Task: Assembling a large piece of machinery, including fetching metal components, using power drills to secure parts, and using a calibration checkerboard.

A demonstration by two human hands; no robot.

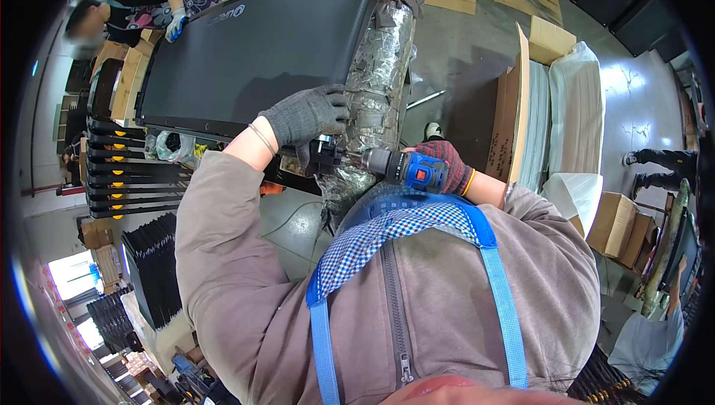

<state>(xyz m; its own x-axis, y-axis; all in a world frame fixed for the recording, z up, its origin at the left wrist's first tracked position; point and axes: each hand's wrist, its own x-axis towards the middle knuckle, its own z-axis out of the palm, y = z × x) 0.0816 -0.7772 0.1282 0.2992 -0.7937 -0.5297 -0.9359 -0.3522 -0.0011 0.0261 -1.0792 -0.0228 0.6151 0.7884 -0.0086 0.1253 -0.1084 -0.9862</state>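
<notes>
Sideways, off the near right corner of the big black panel (283,47), the blue cordless drill (414,172) points left toward a small black bracket (325,154). The right hand (445,157) wraps the drill; the left hand (305,118) bends over the bracket, but I cannot tell if it grips.

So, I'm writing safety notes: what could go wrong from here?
If the power drill slips, it could strike the left hand, close ahead of it. That hand's knit glove might catch in a turning chuck. The torn silver wrapping could snag against the black panel.
</notes>
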